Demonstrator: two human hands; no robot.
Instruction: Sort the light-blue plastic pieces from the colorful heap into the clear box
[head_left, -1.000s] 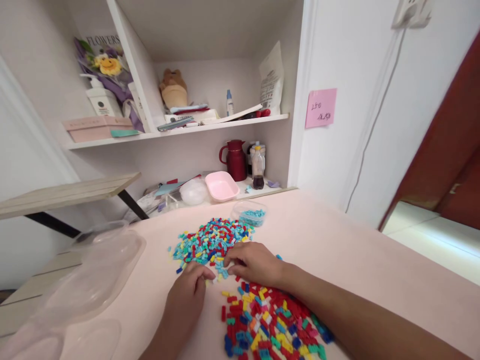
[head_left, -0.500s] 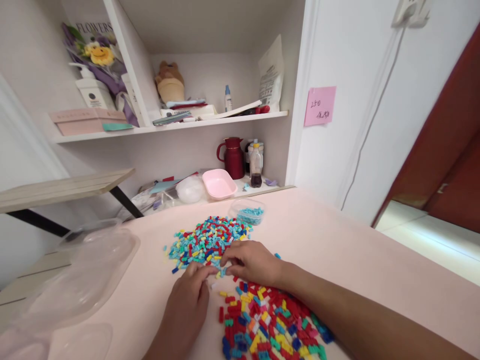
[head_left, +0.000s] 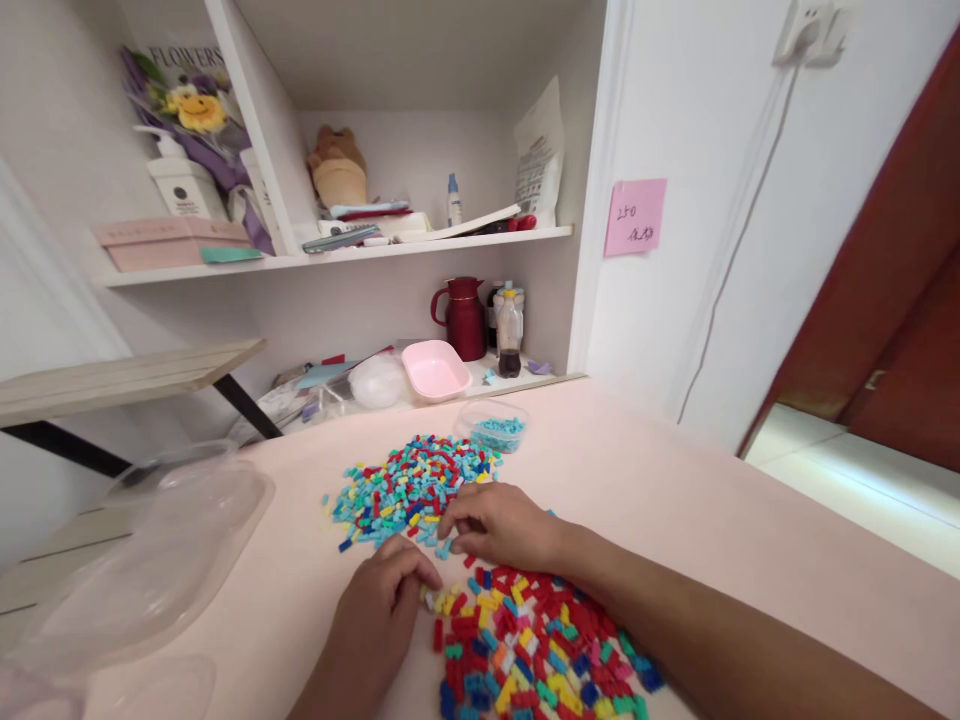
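My left hand (head_left: 382, 595) rests low over the table, its fingers bent and a little apart. Its fingertips are at a few small yellow and white toy building bricks (head_left: 439, 600) by the near pile's left edge. At the near edge of the far brick pile (head_left: 412, 485), my right hand (head_left: 502, 525) is curled, with a gap between thumb and fingers and nothing visibly held. Light blue bricks lie under its fingertips. The near pile (head_left: 540, 650), mostly red, yellow and blue bricks, spreads below my right forearm, which hides part of it.
A clear tub (head_left: 495, 425) of light blue bricks stands behind the far pile. Clear plastic lids or trays (head_left: 172, 560) lie at the left. Behind the table are a pink basin (head_left: 435, 370), a red jug (head_left: 463, 318) and a bottle (head_left: 510, 335) of dark liquid.
My left hand has shifted from beside my right fingertips down toward the near pile, with small yellow and white bricks by its fingertips. My right hand has stayed nearly still.
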